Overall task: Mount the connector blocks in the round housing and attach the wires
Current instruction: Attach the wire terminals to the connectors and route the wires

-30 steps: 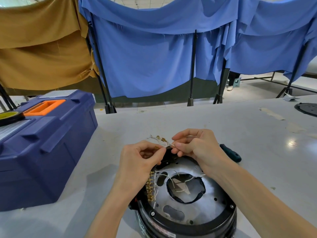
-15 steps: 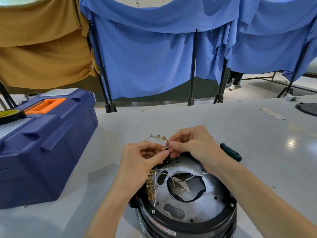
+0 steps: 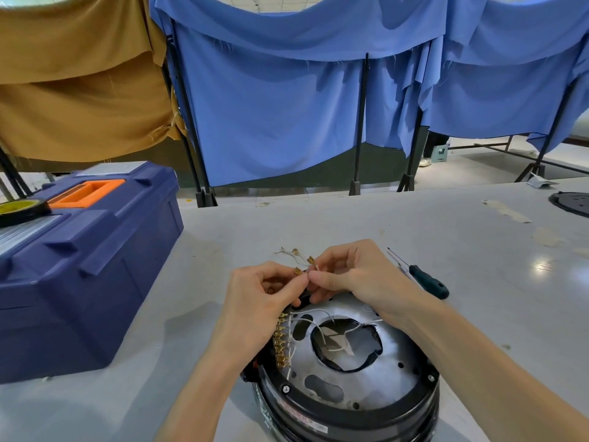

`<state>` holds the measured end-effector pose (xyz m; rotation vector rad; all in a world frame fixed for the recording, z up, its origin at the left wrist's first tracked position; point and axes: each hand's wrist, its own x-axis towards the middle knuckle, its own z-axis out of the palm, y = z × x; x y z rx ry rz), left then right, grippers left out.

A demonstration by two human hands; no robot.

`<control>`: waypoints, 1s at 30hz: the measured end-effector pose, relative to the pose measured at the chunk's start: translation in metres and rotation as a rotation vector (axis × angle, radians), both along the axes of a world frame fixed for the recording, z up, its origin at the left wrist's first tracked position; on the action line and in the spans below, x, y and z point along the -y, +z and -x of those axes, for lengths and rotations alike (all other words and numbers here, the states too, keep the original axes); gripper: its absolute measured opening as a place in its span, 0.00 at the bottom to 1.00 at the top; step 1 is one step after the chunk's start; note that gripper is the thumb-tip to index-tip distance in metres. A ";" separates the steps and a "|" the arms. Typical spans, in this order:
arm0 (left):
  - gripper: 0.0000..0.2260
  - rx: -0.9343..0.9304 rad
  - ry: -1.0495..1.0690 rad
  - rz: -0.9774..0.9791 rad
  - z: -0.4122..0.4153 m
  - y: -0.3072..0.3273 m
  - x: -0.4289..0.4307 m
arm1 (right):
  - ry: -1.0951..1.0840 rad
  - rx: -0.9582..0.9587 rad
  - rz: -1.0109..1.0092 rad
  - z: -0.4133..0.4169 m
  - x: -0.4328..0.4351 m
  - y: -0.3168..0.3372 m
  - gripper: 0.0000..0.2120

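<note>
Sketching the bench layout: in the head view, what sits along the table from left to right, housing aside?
Blue toolbox → left hand → right hand, both pinching the loose wires → green-handled screwdriver → black disc at the right edge.

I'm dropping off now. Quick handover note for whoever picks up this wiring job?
Left hand and right hand: fingers of both pinch the thin white brass-tipped wires above the far rim of the round black housing.
Done: a row of brass terminals sits along the housing's left edge.
To do: attach the held wires. Green-handled screwdriver lies on the grey table at right.
</note>
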<state>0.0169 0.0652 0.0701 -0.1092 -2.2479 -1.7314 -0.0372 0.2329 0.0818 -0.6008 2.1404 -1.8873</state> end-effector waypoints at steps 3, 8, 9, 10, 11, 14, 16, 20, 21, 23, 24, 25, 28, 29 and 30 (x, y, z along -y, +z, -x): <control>0.03 0.022 0.038 0.048 0.000 0.000 0.010 | 0.019 0.057 -0.012 0.002 -0.002 -0.002 0.02; 0.05 -0.042 0.264 0.071 0.000 -0.007 0.033 | 0.073 0.119 -0.130 0.005 -0.008 0.000 0.03; 0.06 -0.040 0.307 0.089 -0.001 -0.011 0.033 | 0.080 0.120 -0.145 0.006 -0.007 0.001 0.04; 0.07 -0.033 0.348 0.111 -0.002 -0.016 0.031 | 0.093 0.122 -0.162 0.008 -0.006 0.001 0.05; 0.07 -0.026 0.384 0.136 -0.004 -0.021 0.028 | 0.111 0.126 -0.184 0.009 -0.005 0.002 0.07; 0.08 -0.017 0.443 0.145 -0.008 -0.036 0.020 | 0.182 0.143 -0.281 0.012 -0.001 0.003 0.10; 0.07 -0.026 0.478 0.115 -0.009 -0.041 0.018 | 0.214 0.143 -0.335 0.013 0.002 0.003 0.08; 0.08 -0.051 0.537 0.077 -0.012 -0.045 0.013 | 0.203 0.093 -0.392 0.018 0.010 -0.001 0.05; 0.08 -0.062 0.548 0.072 -0.012 -0.046 0.012 | 0.195 0.089 -0.391 0.019 0.012 -0.002 0.04; 0.09 -0.076 0.576 0.059 -0.013 -0.047 0.010 | 0.175 0.089 -0.383 0.019 0.016 -0.003 0.03; 0.10 -0.073 0.589 0.041 -0.014 -0.048 0.009 | 0.161 0.091 -0.375 0.019 0.018 -0.004 0.02; 0.10 -0.066 0.596 0.013 -0.013 -0.049 0.009 | 0.147 0.092 -0.364 0.018 0.019 -0.005 0.02; 0.11 -0.038 0.601 -0.052 -0.012 -0.053 0.008 | 0.134 0.084 -0.349 0.016 0.024 -0.007 0.02; 0.11 -0.034 0.598 -0.067 -0.012 -0.053 0.008 | 0.141 0.084 -0.354 0.015 0.025 -0.008 0.02; 0.11 -0.033 0.594 -0.082 -0.012 -0.054 0.008 | 0.148 0.082 -0.368 0.014 0.025 -0.008 0.03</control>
